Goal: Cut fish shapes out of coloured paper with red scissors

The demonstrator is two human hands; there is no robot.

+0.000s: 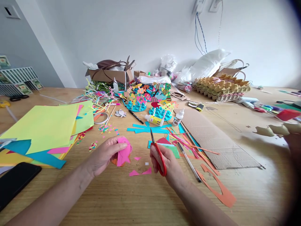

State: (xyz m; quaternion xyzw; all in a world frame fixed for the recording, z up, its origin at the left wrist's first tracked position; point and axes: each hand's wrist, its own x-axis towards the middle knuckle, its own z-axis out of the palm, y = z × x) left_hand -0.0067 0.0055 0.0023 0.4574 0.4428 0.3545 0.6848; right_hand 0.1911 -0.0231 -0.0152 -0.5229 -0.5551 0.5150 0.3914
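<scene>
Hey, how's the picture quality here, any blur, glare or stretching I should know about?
Head view, centre: soft light, with the pink paper and red-handled scissors fairly clear and no strong glare on them; head view, right: a dark, blurred band runs down the edge, near an egg-carton strip; head view, lower left: wide-angle stretching seems to pull the black smartphone, which the frame cuts off.

Bright, soft light falls evenly; edges stretch and right corners darken.
</scene>
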